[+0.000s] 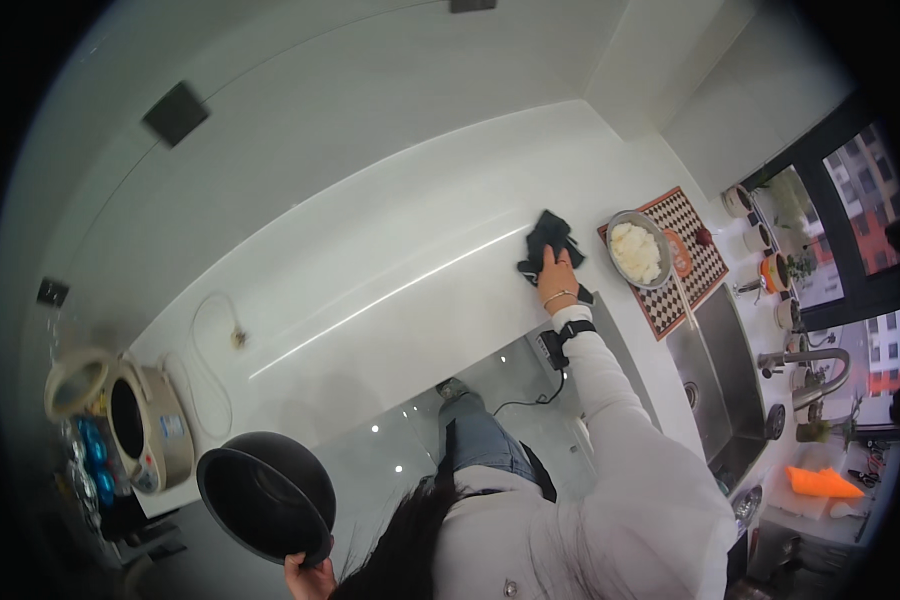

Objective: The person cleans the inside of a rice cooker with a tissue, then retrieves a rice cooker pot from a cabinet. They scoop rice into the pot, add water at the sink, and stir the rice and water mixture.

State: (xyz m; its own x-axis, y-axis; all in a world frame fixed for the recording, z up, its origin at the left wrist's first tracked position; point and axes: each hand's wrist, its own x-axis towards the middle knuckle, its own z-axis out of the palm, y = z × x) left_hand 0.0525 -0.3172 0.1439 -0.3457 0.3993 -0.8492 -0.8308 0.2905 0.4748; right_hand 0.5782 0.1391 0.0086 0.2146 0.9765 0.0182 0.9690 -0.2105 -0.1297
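My left hand grips the rim of a dark inner pot of a rice cooker, which is tilted so that its hollow faces left. Crumpled on the white countertop is a dark cloth, and the fingers of my right hand are closed on it. To the right of that hand, a metal bowl of cooked rice stands on a checkered mat. The rice cooker sits at the left end of the counter with its lid up and its cavity showing.
A white power cord with its plug lies near the cooker. Chopsticks and an orange-pink item rest on the mat. Beyond are a steel sink, a faucet and several potted plants along the window.
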